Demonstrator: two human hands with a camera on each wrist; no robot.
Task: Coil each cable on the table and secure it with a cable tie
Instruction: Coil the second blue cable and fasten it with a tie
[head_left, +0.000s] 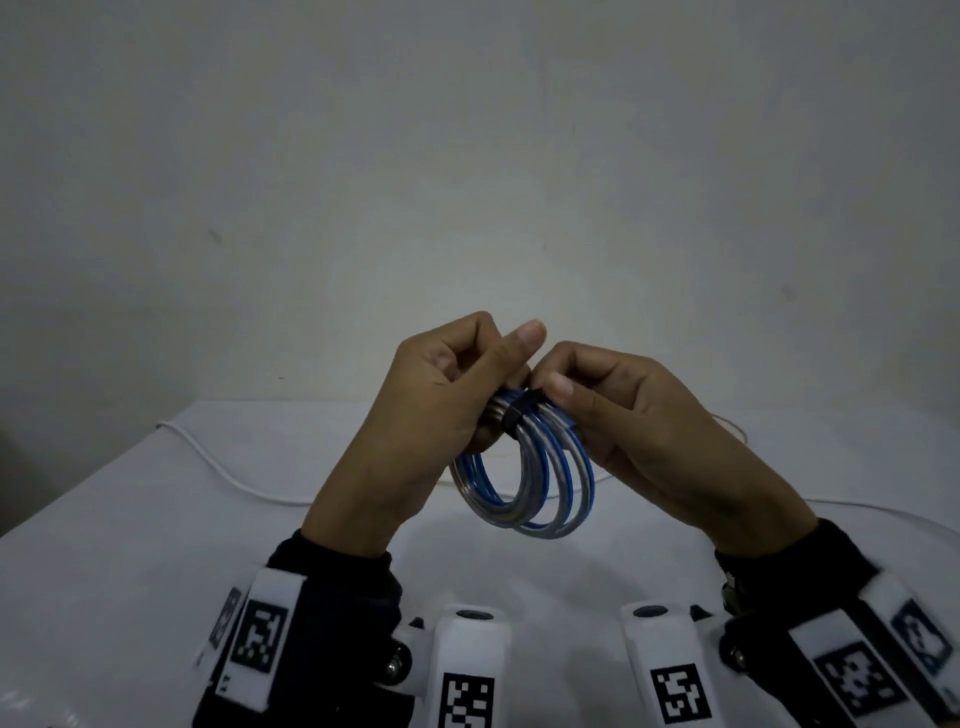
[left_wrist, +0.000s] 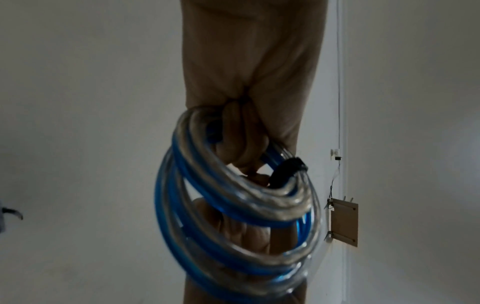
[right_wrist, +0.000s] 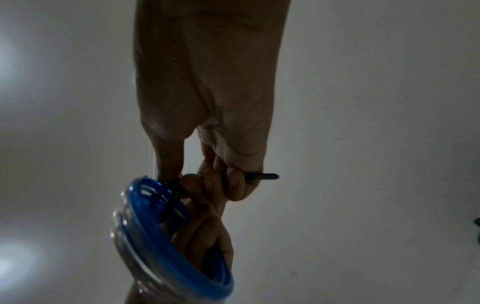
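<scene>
A blue and clear coiled cable (head_left: 535, 488) hangs in the air above the white table (head_left: 130, 519). My left hand (head_left: 447, 395) grips the top of the coil, its fingers curled through the loops (left_wrist: 233, 144). A black cable tie (head_left: 519, 410) wraps the top of the bundle. My right hand (head_left: 613, 410) pinches the tie beside the coil. In the right wrist view the tie's free end (right_wrist: 265, 176) sticks out past the right fingers, next to the blue coil (right_wrist: 168, 236). The tie (left_wrist: 285, 170) also shows dark across the strands in the left wrist view.
A thin white cable (head_left: 218, 462) lies loose across the table behind the hands, from the far left edge toward the right. A plain wall stands behind the table. A small wooden plate (left_wrist: 344, 222) is fixed to the wall on the right.
</scene>
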